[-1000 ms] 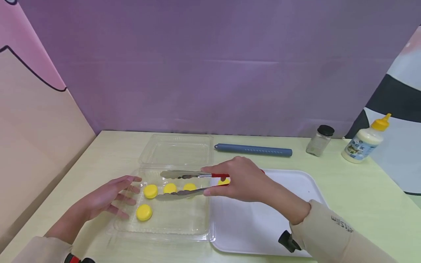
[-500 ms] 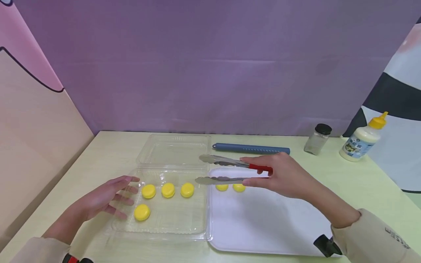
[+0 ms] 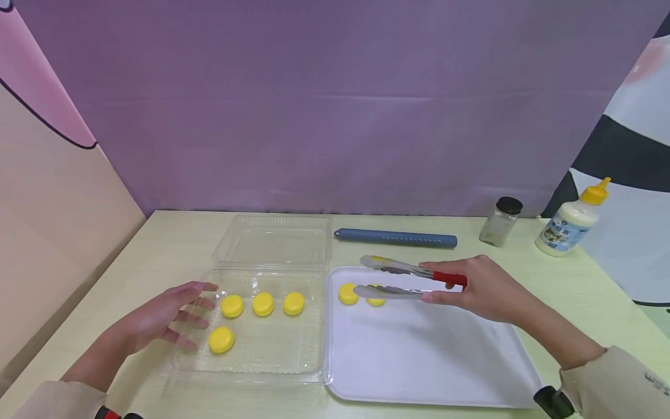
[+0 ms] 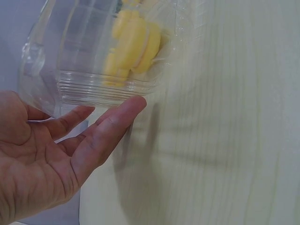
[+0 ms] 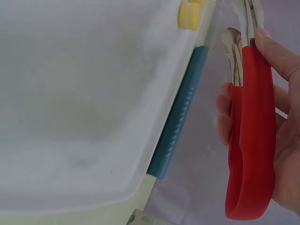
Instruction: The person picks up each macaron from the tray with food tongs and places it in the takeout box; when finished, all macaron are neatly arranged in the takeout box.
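My right hand (image 3: 484, 288) holds red-handled metal tongs (image 3: 447, 278), whose tips stand apart with nothing between them. They hover over the white tray (image 3: 419, 361), near two yellow macarons (image 3: 348, 294) at its back left; one tip partly covers the right-hand macaron. A clear plastic clamshell box (image 3: 272, 361) lies with its lid folded back, left of the tray. Several yellow macarons (image 3: 263, 304) sit in it, a row of three and one nearer me. At the box's left wall is my left hand (image 3: 157, 317), fingers loosely extended; in the left wrist view the fingertips are against or just beside the plastic.
A blue-grey rod (image 3: 395, 238) lies behind the tray. At the back right stand a clear jar (image 3: 499, 224) with a black lid and a squeeze bottle (image 3: 567, 227) with a yellow nozzle. A purple backdrop (image 3: 335, 116) rises behind the table.
The right hand has carried the tongs rightward, from over the clamshell box to over the tray. The tray's two macarons have come more into view. My left hand stays by the box.
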`<state>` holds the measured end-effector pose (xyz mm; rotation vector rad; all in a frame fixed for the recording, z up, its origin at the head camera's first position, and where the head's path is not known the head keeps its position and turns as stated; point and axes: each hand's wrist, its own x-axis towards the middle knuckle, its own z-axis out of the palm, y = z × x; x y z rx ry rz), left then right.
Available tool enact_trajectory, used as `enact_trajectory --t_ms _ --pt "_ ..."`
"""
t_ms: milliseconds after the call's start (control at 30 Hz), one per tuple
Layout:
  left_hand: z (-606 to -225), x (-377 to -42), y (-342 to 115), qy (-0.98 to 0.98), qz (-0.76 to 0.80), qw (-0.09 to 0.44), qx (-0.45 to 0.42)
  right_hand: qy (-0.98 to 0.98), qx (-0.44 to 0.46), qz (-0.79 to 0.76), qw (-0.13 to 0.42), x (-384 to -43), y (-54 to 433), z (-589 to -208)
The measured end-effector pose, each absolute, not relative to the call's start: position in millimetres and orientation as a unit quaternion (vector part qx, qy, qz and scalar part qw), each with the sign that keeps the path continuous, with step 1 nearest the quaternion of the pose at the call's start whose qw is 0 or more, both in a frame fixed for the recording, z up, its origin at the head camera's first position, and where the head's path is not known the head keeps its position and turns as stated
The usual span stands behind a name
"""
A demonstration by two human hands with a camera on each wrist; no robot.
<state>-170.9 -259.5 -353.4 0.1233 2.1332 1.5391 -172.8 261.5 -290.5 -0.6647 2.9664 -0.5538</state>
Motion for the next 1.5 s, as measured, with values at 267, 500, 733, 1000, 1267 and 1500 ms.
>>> enact_trajectory --t_ms 267,500,733,1000,1267,1500 --pt "-353.8 -169.4 -260.8 0.783 0.566 0.251 0.052 0.962 -0.205 -0.176 0.042 -178.8 272.3 -306.3" --pt "-353.8 -169.9 -260.0 0.783 0.567 0.250 0.056 0.966 -0.214 -0.143 0.035 -179.1 277.4 -311.2" --pt "-353.5 -169.7 -259.9 0.783 0.567 0.249 0.058 0.965 -0.222 -0.141 0.023 -176.5 280.7 -311.7" --pt "-354.4 -169.8 -261.1 0.782 0.568 0.249 0.064 0.964 -0.233 -0.131 -0.014 -172.7 279.8 -316.8" --pt "-353.7 -170.5 -259.0 0.783 0.568 0.249 0.055 0.962 -0.239 -0.125 -0.047 -170.2 277.5 -321.1" --pt "-354.6 -170.5 -261.5 0.781 0.570 0.248 0.059 0.961 -0.240 -0.127 -0.049 -169.4 275.5 -321.1"
